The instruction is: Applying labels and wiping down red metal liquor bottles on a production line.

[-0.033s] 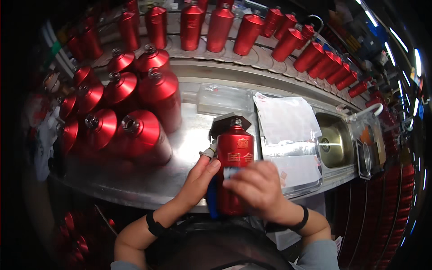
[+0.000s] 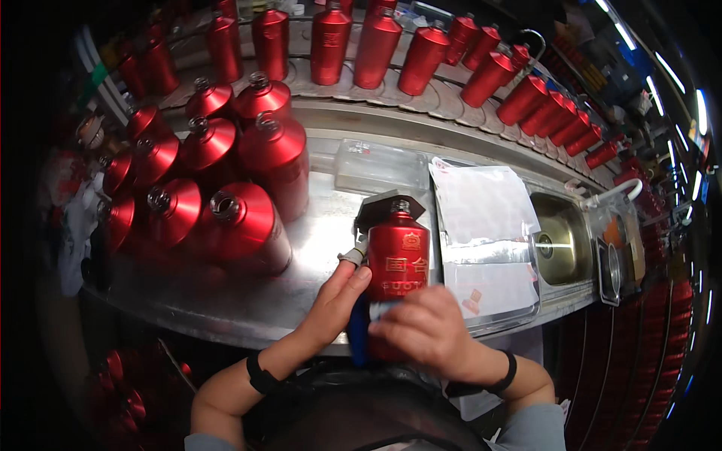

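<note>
A red glass bottle [image 2: 399,244] with gold print and an uncapped neck stands or leans before me at the counter's near edge. My left hand [image 2: 331,304] lies along its left side, thumb against the glass and fingers reaching behind, with a pale finger cot on one fingertip. Curled against the bottle's lower front, my right hand [image 2: 425,331] pinches a small pale-blue piece [image 2: 382,309], perhaps a pad or scraper; its kind is blurred. Behind the neck shows a dark angular holder [image 2: 370,212]. A blue part [image 2: 358,331] sticks out at the bottle's lower left.
Several red bottles [image 2: 244,218] crowd the steel counter [image 2: 312,255] on the left. More bottles [image 2: 331,45] line a plated conveyor [image 2: 346,94] across the back. A clear plastic box [image 2: 380,167], white sheets [image 2: 485,218] and a sink [image 2: 560,263] lie ahead and rightward.
My right hand and the pale piece have slid slightly down the bottle, baring a lower row of print. The whole view has shifted a little; my left hand keeps its place on the bottle.
</note>
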A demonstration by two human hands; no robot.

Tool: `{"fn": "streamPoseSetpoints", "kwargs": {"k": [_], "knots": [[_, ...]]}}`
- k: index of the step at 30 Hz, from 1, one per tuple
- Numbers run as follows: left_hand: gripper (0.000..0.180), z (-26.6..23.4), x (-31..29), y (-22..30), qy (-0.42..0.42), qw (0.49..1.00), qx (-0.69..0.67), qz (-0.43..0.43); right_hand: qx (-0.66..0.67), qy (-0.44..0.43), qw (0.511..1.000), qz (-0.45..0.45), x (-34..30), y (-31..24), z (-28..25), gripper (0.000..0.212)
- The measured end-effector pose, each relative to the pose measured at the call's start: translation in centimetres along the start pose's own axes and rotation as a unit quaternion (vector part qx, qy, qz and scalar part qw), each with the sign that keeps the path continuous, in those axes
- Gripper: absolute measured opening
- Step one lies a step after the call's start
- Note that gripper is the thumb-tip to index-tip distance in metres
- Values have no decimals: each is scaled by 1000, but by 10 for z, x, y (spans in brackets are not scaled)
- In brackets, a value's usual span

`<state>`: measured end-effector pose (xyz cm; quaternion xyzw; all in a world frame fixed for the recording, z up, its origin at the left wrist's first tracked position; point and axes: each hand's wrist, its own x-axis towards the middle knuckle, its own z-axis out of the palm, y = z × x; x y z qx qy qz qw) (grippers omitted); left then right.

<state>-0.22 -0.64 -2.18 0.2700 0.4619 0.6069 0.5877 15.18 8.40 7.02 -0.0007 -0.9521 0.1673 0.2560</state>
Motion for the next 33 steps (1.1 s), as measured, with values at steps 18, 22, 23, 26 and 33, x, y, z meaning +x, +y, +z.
{"fn": "streamPoseSetpoints", "kwargs": {"k": [18,22,23,26,33], "knots": [[53,-7,-7,-2,14,998,-60,-33,-14,44,999,10,-5,2,6,32],[50,6,-4,14,5,999,-31,-8,45,106,992,53,-11,2,-3,25],[50,9,-4,18,6,1000,-4,2,5,149,984,94,-12,5,-7,27],[56,16,3,17,0,1000,-2,21,92,127,978,140,-27,-1,-2,27],[72,15,1,13,23,999,27,0,399,227,710,535,-64,31,16,23]]}}
